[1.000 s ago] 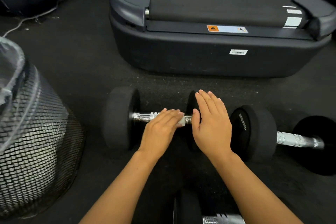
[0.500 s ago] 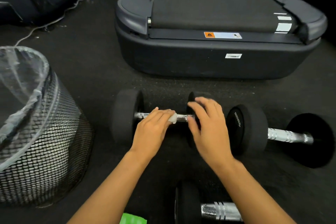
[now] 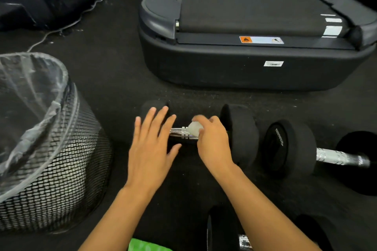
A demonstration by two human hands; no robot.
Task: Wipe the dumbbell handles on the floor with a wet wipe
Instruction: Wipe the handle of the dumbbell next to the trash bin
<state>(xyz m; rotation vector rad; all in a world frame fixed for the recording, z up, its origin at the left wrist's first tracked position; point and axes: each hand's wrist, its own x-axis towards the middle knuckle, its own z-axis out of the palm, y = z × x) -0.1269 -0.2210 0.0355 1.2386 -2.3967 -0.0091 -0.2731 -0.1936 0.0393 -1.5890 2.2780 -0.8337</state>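
A black dumbbell lies crosswise on the dark floor; its chrome handle (image 3: 180, 133) shows between my hands and its right weight (image 3: 243, 134) is in plain view. My right hand (image 3: 214, 144) pinches a small white wet wipe (image 3: 194, 127) against the handle. My left hand (image 3: 151, 149) hovers flat with fingers spread over the dumbbell's left weight, hiding most of it, and holds nothing. A second dumbbell (image 3: 289, 146) with a bare chrome handle (image 3: 338, 157) lies to the right. A third dumbbell (image 3: 243, 240) shows partly at the bottom edge.
A black mesh waste basket (image 3: 61, 169) with a clear liner stands close on the left. The rear end of a treadmill (image 3: 244, 67) sits just beyond the dumbbells. A green packet (image 3: 146, 245) peeks in at the bottom edge. A cable (image 3: 81, 16) runs across the far floor.
The wipe has passed from my left hand to my right hand. My left hand opened and shifted left over the weight; my right hand came off the right weight onto the handle.
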